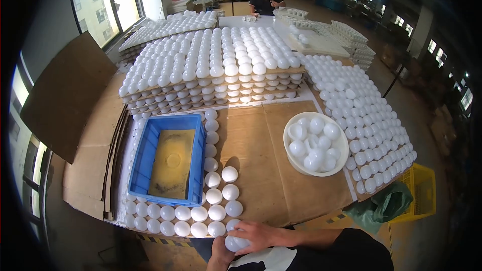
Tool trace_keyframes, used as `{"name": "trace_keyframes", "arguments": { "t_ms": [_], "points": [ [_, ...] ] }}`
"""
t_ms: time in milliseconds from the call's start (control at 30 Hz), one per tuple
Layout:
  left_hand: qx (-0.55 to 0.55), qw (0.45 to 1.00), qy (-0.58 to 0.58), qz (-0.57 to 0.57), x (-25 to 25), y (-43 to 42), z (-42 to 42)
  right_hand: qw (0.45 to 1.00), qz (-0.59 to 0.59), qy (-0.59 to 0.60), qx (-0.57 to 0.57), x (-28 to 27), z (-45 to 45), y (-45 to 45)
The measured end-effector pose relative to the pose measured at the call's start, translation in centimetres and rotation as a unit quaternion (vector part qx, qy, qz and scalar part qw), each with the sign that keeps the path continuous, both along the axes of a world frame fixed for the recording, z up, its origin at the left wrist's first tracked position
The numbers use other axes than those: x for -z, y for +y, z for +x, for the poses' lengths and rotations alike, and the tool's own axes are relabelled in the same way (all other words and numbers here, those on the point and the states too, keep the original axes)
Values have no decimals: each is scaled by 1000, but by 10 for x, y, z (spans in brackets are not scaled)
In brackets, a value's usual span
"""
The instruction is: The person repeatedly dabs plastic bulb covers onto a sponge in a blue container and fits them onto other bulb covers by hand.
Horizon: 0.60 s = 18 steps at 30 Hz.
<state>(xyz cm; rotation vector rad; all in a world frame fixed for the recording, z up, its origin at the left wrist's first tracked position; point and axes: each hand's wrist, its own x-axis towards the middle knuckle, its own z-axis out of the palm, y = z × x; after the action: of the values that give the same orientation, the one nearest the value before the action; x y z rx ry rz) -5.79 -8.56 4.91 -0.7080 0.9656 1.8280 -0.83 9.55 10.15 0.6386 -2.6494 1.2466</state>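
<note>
At the near edge of the table, my right hand [255, 236] reaches in from the right with its fingers curled over a glossy white bulb cover [241, 243]. My left hand [221, 254] is just below and to the left, its fingers closed against another white bulb cover [231, 244]. Part of both covers is hidden by the fingers. Close to my right fingertips, one cover [232, 225] stands at the end of a row. Rows of the same covers [214, 196] run along the near edge and up beside a blue crate [200, 158].
A white tub [343, 163] with loose covers stands on the cardboard [258, 145] at right. Stacked layers of covers [211, 60] rise behind; more rows [369, 130] fill the right side. A yellow crate [424, 190] and green bag [384, 206] sit below. Another person [265, 2] is at the back.
</note>
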Motion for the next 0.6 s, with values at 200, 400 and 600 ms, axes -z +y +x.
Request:
{"name": "trace_keyframes", "arguments": {
  "t_ms": [200, 400, 600],
  "points": [
    [36, 977, 189, -88, -38, 33, 20, 990, 78, -101, -53, -14, 2, 21],
    [16, 981, 189, -46, -13, 27, 20, 985, -29, -167, -30, -29, 3, 39],
    [88, 962, 214, -148, -20, 42, 21, 991, 12, -123, 48, -27, 25, 34]
  ]
}}
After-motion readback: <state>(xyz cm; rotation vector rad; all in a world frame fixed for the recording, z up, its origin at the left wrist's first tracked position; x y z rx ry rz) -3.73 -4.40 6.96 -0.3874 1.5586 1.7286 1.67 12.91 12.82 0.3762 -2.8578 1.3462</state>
